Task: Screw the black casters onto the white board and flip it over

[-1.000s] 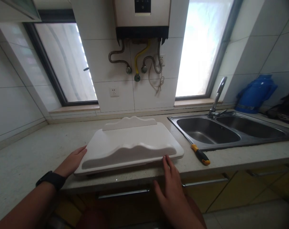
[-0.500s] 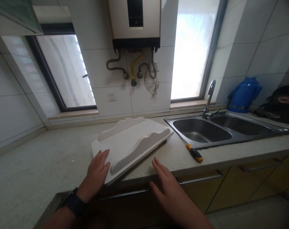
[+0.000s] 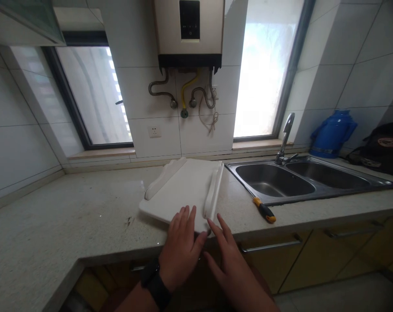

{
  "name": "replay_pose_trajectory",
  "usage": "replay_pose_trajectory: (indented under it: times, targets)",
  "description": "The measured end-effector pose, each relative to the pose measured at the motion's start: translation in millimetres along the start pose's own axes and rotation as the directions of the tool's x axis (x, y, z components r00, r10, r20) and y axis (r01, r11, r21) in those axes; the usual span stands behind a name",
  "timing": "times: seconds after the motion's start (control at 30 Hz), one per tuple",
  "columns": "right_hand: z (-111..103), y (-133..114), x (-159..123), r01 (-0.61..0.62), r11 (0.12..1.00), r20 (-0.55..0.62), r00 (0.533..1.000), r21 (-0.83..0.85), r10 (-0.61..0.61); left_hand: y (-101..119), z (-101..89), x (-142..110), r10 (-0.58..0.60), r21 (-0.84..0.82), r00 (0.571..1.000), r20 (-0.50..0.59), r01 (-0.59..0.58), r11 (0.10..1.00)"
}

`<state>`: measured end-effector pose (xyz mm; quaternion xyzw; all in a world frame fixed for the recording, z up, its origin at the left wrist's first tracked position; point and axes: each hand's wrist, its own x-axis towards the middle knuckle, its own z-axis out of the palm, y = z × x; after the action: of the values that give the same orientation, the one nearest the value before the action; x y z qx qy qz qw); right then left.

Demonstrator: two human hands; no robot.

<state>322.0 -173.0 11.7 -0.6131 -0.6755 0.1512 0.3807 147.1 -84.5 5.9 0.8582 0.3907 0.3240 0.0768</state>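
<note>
A white board with two raised, wavy-edged sides [image 3: 180,186] lies at an angle on the countertop, its near corner close to the front edge. My left hand [image 3: 182,242], with a dark watch [image 3: 156,281] on the wrist, rests on that near part, fingers stretched out flat. Just to its right, my right hand [image 3: 227,251] has its fingers apart, the fingertips at the board's near right corner beside the end of the raised side. Whether those fingertips touch it I cannot tell. A screwdriver with a black and yellow handle [image 3: 264,211] lies to the right, against the sink's rim.
A double steel sink [image 3: 320,193] with a faucet [image 3: 285,141] is set into the countertop [image 3: 69,212] at right. Behind it stand a blue thermos jug [image 3: 333,133] and a dark bag [image 3: 383,145]. A water heater [image 3: 190,32] hangs on the wall above.
The board has turned on the countertop, its near end swinging to the right. My left hand has moved right with it, close to my right hand, which has stayed near the front edge.
</note>
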Motion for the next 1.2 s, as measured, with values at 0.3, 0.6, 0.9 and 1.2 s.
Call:
replay_pose_trajectory:
  times: [0.3, 0.6, 0.9, 1.2]
  targets:
    - [-13.1, 35.4, 29.0, 0.038, 0.975, -0.217, 0.972, -0.219, -0.086, -11.4, -54.6, 15.4, 0.051, 0.010, 0.995, -0.086, -0.050, 0.999]
    - [-39.5, 49.2, 39.0, -0.089, 0.950, -0.335, 0.942, -0.301, -0.018, -119.8, -57.3, 42.6, -0.432, -0.315, 0.900, -0.049, 0.397, 0.862]
    - [-57.5, 86.6, 36.6, -0.109, 0.886, -0.396, 0.914, -0.451, -0.089, -64.9, -15.5, 44.9, -0.325, -0.488, 0.945, 0.030, 0.297, 0.820]
    - [-85.1, 104.4, 53.0, -0.234, 0.795, -0.404, 0.915, -0.560, -0.015, -42.4, 3.4, 72.3, -0.291, -0.480, 0.957, 0.018, 0.263, 0.837]
